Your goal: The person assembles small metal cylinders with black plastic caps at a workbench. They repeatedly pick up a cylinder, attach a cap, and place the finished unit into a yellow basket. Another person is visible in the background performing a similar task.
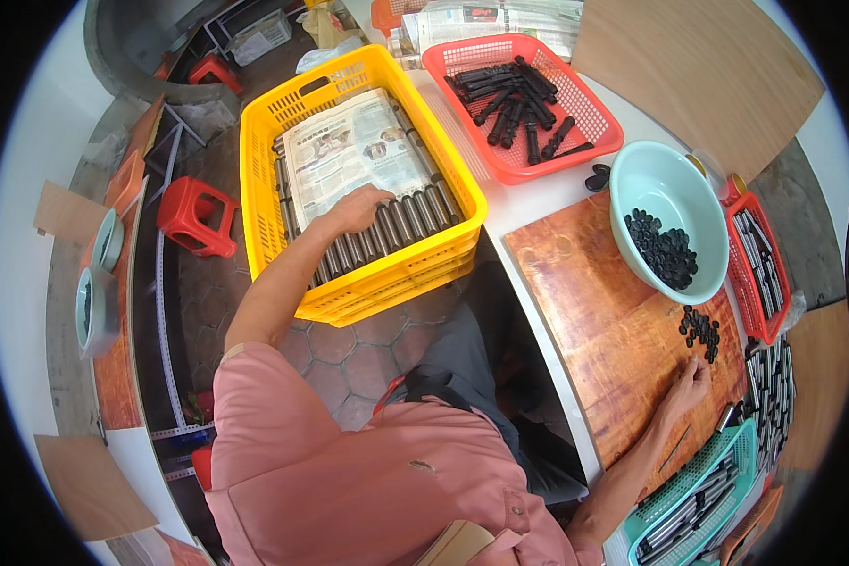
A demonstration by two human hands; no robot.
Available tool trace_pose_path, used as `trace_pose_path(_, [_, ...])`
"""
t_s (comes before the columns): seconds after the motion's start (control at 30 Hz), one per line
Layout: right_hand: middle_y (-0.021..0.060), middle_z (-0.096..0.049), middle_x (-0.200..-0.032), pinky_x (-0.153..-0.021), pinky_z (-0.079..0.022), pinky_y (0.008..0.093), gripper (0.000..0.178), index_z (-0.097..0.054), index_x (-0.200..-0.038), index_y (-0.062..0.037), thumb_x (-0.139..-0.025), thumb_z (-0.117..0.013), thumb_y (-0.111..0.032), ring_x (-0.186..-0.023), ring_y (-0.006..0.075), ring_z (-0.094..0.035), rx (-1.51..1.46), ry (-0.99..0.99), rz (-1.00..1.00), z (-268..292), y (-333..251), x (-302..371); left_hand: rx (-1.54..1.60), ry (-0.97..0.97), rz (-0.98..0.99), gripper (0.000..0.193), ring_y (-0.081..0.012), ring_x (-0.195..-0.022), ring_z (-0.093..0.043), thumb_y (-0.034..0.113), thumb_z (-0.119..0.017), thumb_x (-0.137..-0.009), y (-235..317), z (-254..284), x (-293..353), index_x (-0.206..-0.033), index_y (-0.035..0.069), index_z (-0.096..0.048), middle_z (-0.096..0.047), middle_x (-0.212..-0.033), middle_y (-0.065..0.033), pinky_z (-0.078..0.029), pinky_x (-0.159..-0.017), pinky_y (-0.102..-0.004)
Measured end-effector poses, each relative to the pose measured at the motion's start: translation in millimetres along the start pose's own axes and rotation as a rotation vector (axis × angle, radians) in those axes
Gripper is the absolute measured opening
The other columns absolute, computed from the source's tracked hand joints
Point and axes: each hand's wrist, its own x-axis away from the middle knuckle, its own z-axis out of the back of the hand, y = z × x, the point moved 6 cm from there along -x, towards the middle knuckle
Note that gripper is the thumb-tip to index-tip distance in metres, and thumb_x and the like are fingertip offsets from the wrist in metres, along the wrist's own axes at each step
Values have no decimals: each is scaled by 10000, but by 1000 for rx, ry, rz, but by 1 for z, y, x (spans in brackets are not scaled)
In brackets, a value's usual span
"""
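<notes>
My left hand (360, 208) reaches down into a yellow plastic crate (461, 202), over a row of dark glossy tubes (415, 217). Its fingers are curled together at the upper ends of the tubes, and whatever they grip is hidden. Folded newspaper (349, 160) lies on the tubes just beyond this hand. On the right, my right hand (690, 385) is low over a stained wooden board (575, 274). Thumb and fingers are drawn together beside a small heap of black caps (700, 330); anything between them is too small to make out.
A pale green bowl (632, 160) of black caps stands on the board's far side. Beyond it, a red basket (514, 170) holds black ribbed parts. Metal tubes fill a red basket (770, 325) and a teal basket (747, 453) at right. A red stool (193, 212) stands left.
</notes>
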Motion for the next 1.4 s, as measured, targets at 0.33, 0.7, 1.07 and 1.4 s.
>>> trace_pose_path(0.33, [-35, -433, -666, -512, -278, 273, 279, -593, -819, -46, -1045, -597, -209, -567, 54, -327, -39, 49, -7, 0, 1, 0, -15, 34, 0, 635, -376, -1337, -481, -41, -444, -877, 45, -1, -24, -1457, 199, -542, -517, -1435, -146, -454, -1069, -478])
trace_pose_path(0.7, [-8, -499, -727, -542, -345, 256, 242, -612, -862, -13, -1035, -595, -181, -622, 68, -417, 49, 25, 12, 2, 2, -1, -62, 167, -184, 636, -372, -1353, -473, -57, -479, -834, 72, 4, -30, -1425, 161, -569, -509, -1474, -160, -455, -1083, -463])
trace_pose_path(1.07, [81, -657, -739, -682, -486, 346, 276, -688, -871, 21, -948, -642, -240, -724, 154, -585, 245, 112, -21, -1, -23, 4, 303, 796, -375, 182, -378, -1084, -602, 58, -710, -848, 165, 105, 48, -995, 17, -611, -643, -1120, -168, -458, -985, -436])
trace_pose_path(1.4, [189, -703, -834, -722, -518, 416, 288, -708, -949, 6, -934, -671, -279, -785, 299, -686, 238, 144, -143, 1, -17, 7, 524, 396, -850, 157, -391, -1076, -625, 46, -686, -868, 366, -2, 86, -1008, -18, -658, -655, -1102, -199, -479, -992, -447])
